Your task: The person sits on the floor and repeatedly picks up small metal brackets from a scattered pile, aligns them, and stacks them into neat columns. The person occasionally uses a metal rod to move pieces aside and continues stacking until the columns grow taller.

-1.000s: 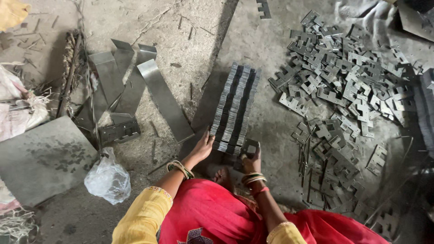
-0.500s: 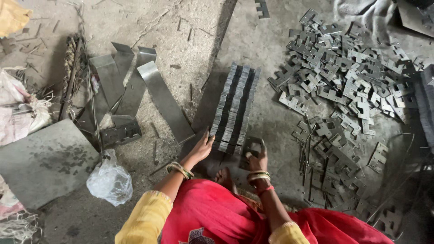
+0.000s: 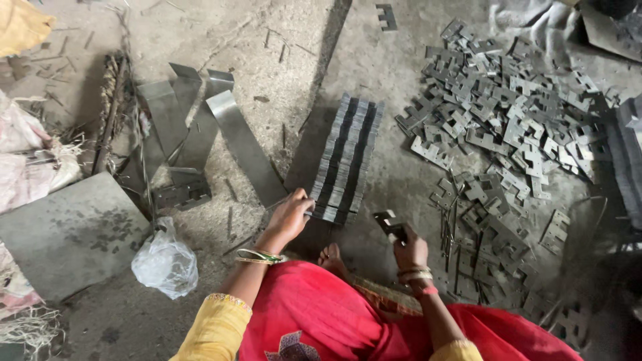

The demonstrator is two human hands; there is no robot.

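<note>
A long row of stacked E-shaped metal plates (image 3: 349, 155) lies on the concrete floor in front of me. My left hand (image 3: 291, 215) rests against the near end of that row, fingers on the nearest plates. My right hand (image 3: 409, 249) is lifted a little to the right of the row and grips a small bunch of the same metal plates (image 3: 390, 224). A loose heap of cut metal plates (image 3: 508, 127) spreads over the floor to the right.
Bent sheet-metal strips (image 3: 221, 137) lie at the left of the row. A flat grey slab (image 3: 67, 234) and a crumpled clear plastic bag (image 3: 166, 262) sit at the near left. Thin metal rods (image 3: 447, 230) lie by the heap. My bare foot (image 3: 332, 257) shows between my arms.
My right hand has drawn away from the end of the row toward the right, holding a few plates. My left hand stays at the row's near end.
</note>
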